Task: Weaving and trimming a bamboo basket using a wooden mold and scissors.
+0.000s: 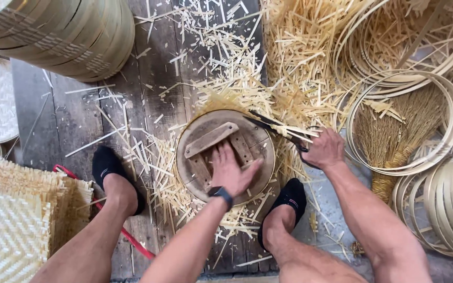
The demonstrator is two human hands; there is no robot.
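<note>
Head view is looking straight down at a round wooden form (225, 157) lying on the plank floor (79, 120) between two feet in black socks. The left hand (230, 170) is pressing flat on the form, fingers spread open, just beside the wooden bar (211, 139) nailed across it. The right hand (323, 149), at three o'clock from the form, is closing around the handles of black shears (273, 128), whose blades are reaching over the form's rim at one o'clock and biting into pale strips (297, 132). Bamboo offcuts (289, 57) are piling up from twelve to two o'clock and crowding the shears. A broom (394, 141) is lying inside bamboo hoops (446, 131) at three o'clock. Stacked steamers (69, 36) are sitting at ten o'clock, woven mats (11, 220) at eight o'clock.
</note>
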